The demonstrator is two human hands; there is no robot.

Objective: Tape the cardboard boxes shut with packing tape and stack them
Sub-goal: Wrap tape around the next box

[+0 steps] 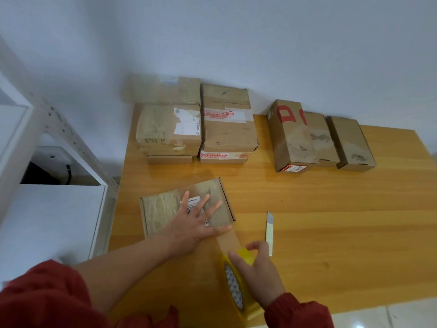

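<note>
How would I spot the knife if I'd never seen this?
Look at the wooden table. Just right of the right hand holding the tape lies the knife. It's the only thin, silvery thing there.

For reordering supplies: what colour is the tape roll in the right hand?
The tape roll is yellow, seen best in the head view.

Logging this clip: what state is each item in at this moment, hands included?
Flat box: closed, lying on the table, partly taped.
Left hand: open, pressing flat on the box.
Tape roll: gripped, strip pulled out to the box.
Right hand: gripping the tape roll.
Cutter: lying on the table, not held.
Back-left boxes: taped shut, stacked.
</note>
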